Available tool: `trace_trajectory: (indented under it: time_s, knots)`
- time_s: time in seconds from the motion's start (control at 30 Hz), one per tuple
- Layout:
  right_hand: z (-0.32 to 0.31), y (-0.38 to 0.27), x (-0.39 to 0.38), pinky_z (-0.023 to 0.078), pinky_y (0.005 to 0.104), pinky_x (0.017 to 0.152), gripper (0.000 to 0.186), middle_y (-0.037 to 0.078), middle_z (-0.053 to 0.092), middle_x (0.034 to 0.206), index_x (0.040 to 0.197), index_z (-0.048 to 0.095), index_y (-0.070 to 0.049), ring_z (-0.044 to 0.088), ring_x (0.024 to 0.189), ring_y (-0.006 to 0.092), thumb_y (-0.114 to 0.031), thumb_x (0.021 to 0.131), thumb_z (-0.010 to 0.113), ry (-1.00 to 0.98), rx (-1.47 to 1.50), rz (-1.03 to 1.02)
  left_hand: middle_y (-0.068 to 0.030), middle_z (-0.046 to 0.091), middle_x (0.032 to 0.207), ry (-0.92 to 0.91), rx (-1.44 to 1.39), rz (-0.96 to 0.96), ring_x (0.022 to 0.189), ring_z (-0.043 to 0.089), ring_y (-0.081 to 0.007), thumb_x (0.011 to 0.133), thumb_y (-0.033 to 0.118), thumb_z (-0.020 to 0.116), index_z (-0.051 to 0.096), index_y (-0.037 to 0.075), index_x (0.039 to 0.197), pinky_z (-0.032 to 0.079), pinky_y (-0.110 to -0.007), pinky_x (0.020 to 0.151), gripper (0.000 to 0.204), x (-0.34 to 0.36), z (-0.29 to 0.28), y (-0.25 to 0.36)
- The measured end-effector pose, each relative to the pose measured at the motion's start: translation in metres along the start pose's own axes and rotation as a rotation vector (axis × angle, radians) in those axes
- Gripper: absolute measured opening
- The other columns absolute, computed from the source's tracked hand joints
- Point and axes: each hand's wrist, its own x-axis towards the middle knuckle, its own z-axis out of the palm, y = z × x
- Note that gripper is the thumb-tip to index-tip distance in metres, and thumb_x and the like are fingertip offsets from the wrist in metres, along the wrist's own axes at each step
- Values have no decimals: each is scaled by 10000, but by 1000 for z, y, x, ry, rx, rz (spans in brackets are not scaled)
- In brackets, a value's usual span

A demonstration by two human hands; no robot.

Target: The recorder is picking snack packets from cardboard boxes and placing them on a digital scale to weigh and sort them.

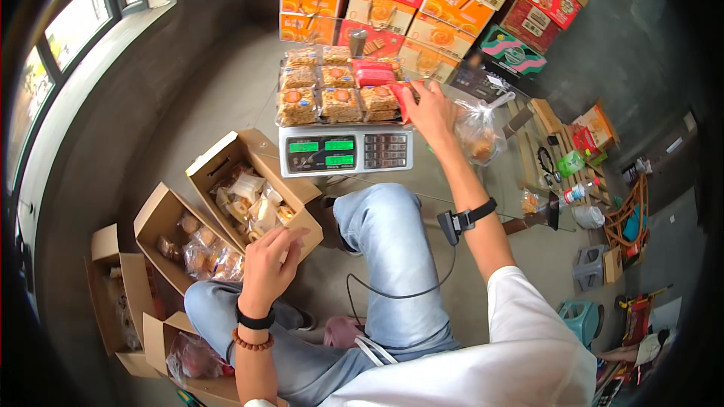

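A scale (347, 152) with green-lit displays and a keypad stands in front of me. On its top lie several clear-wrapped, crumbly golden snack blocks (341, 104) in rows, with a red-wrapped packet (373, 73) at the far right among them. My right hand (431, 111) reaches to the right side of the pile, its fingers closed on another red packet (400, 99). Part of that packet is hidden by the fingers. My left hand (270, 265) is held above the edge of a cardboard box of wrapped pastries (253, 200), fingers loosely bent and holding nothing.
Orange and red cartons (377, 11) are stacked behind the scale. A clear plastic bag (480, 132) sits right of my right hand. More open cardboard boxes (162, 215) stand at the left. A wooden pallet (537, 152) with bottles and a teal stool (581, 322) are at the right.
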Motion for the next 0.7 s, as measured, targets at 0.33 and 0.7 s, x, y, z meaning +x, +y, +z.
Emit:
trace_trajectory:
  time_s: [0.33,0.7]
  knots:
    - [-50,-83,-22,563,474,882,296,137,659,1184,1248,755,-60,692,1043,347,-239,1015,715,122,408,-216,-122,715,890,237,-353,-106,840,739,-230,978,-45,623,727,-28,1149,569,-342,811,201,-6,-41,28]
    - [-40,-262,-162,557,319,972,332,131,691,1421,1323,736,-12,693,1142,181,-53,1005,648,-992,1205,-617,-61,735,1062,916,-358,-896,980,696,-148,1006,49,667,701,14,1225,571,-305,894,224,-313,-124,-103]
